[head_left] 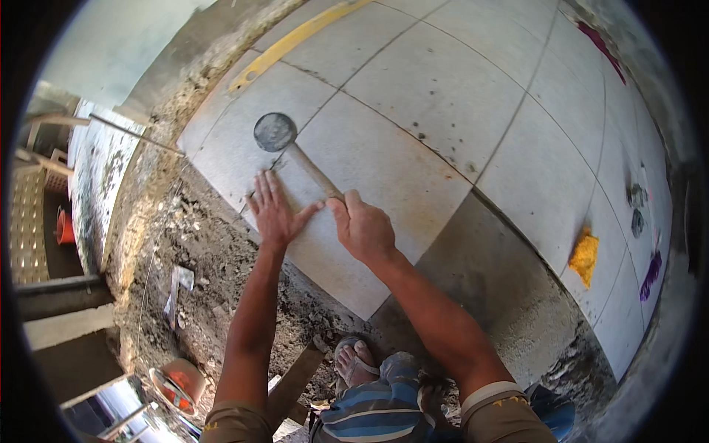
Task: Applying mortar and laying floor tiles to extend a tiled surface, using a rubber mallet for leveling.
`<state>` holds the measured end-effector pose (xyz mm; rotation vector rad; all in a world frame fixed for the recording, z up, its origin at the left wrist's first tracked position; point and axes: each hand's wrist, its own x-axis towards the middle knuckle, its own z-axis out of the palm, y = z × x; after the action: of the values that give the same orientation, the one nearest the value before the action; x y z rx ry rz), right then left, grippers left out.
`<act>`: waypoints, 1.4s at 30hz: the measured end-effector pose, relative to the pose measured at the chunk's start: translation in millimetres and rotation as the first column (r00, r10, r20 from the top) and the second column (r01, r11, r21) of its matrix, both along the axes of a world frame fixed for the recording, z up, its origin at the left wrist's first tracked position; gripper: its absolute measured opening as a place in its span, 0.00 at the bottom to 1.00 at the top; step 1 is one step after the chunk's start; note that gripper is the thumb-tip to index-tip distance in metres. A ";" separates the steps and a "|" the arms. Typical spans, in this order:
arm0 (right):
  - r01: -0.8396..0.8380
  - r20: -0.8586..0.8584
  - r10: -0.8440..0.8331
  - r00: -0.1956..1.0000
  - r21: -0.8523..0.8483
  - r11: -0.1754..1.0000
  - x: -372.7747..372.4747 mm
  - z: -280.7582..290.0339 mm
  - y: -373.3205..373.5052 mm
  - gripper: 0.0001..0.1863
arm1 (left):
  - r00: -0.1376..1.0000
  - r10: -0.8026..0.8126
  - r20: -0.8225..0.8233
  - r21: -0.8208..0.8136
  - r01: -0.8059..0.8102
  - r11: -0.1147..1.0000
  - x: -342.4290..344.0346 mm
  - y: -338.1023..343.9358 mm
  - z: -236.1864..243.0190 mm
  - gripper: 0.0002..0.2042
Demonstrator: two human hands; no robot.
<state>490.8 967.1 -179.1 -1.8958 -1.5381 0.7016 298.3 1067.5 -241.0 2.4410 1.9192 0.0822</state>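
My right hand (367, 228) is closed round the wooden handle of a mallet (275, 132). The mallet's round, grey, dusty head is over the far-left part of a pale floor tile (384, 199), by the joint with its neighbour; whether it touches the surface I cannot tell. Flat on the same tile's left side lies my left hand (274, 210), fingers spread, close to the mallet handle and holding nothing. Bare grey mortar (480, 273) borders this tile on the right.
A yellow straightedge (288, 46) lies across tiles at the far left. Rough soil with a trowel (177, 290) and a bucket (179, 385) spreads along the left. A yellow cloth (584, 257) lies on tiles at the right. A wooden plank (295, 380) is beside my foot.
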 end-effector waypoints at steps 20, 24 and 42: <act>-0.052 0.235 0.057 0.970 -0.028 0.998 3.5 -23.9 3.3 0.22 | 0.988 0.010 0.155 0.092 -0.024 0.996 -2.0 -8.6 4.5 0.72; -0.057 0.268 0.064 0.961 -0.034 0.998 1.6 -30.0 3.3 0.23 | 0.988 0.028 0.149 0.092 -0.042 0.995 -1.8 -8.1 4.3 0.72; 0.049 0.155 -0.044 0.987 -0.029 0.998 42.7 -30.0 -50.0 0.24 | 0.990 0.038 0.137 0.047 -0.045 0.998 -2.9 -3.7 6.1 0.73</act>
<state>533.5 917.1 -209.2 -2.0448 -1.5782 0.5740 295.4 1063.8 -234.9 2.3579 1.9319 0.2935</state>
